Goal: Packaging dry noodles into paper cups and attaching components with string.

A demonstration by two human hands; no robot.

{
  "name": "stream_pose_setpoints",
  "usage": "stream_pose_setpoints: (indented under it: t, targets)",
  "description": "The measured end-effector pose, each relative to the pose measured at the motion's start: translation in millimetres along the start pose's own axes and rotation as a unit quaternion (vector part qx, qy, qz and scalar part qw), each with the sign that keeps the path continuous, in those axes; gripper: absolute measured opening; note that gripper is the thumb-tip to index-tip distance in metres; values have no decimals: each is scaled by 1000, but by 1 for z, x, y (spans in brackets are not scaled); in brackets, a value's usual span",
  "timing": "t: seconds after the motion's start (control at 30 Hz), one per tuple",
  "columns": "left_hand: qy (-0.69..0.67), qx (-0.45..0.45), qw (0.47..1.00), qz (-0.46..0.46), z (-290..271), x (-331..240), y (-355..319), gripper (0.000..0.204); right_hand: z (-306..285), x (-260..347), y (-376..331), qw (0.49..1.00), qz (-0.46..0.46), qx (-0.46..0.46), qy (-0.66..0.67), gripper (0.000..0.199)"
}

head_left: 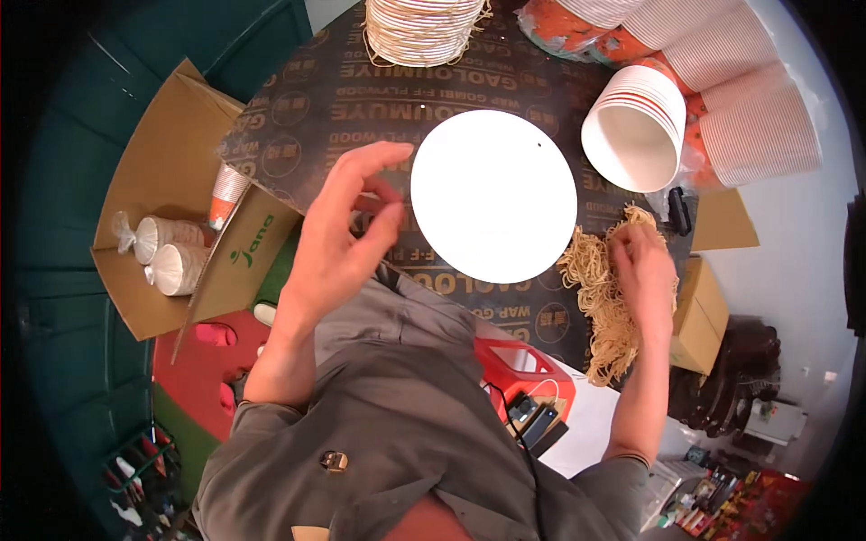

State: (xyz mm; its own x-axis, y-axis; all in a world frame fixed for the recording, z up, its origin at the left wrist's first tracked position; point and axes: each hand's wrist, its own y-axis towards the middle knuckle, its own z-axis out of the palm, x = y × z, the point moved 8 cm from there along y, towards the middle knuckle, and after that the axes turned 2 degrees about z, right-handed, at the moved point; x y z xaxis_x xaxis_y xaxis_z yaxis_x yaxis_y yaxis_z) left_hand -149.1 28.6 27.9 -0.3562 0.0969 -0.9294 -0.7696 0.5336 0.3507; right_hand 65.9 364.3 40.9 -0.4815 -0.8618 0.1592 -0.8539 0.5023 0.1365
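A white round disc (493,197) fills the middle of the dark plywood tabletop (361,99); whether anything stands under it I cannot tell. Just left of its edge hovers my left hand (347,212), fingers apart and curved, holding nothing. On the right side of the table lies a tangled heap of thin tan rubber bands (603,302). My right hand (642,261) reaches into the top of that heap, its fingers bent and closed among the bands. At the far edge stands a stack of white paper cups (426,32) with tan bands round it.
Far right, a short stack of white paper tubs (634,135) lies tipped, beside long bagged stacks (758,126). At the left is an open cardboard box (244,243) holding wrapped cup stacks (176,269). A red stool (505,365) and dark electronic devices (541,424) sit below the table edge.
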Motion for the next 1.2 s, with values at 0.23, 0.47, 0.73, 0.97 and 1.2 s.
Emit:
stream_pose_setpoints:
  t: [0.23,0.47,0.73,0.97,1.2]
  targets:
    - [252,94,937,221,12,-25,4,56,-17,-37,-14,946,123,-57,296,16]
    - [358,85,869,330,46,-40,-30,29,-31,-59,-18,864,114,-107,479,13]
    - [324,55,885,330,67,-37,-34,29,-67,-61,-10,832,65,-125,536,13]
    - [297,11,900,320,74,-34,-44,21,-47,-29,-12,906,66,-12,418,14]
    - [280,-2,890,361,77,-33,-56,14,-11,31,-25,906,-26,1,423,25]
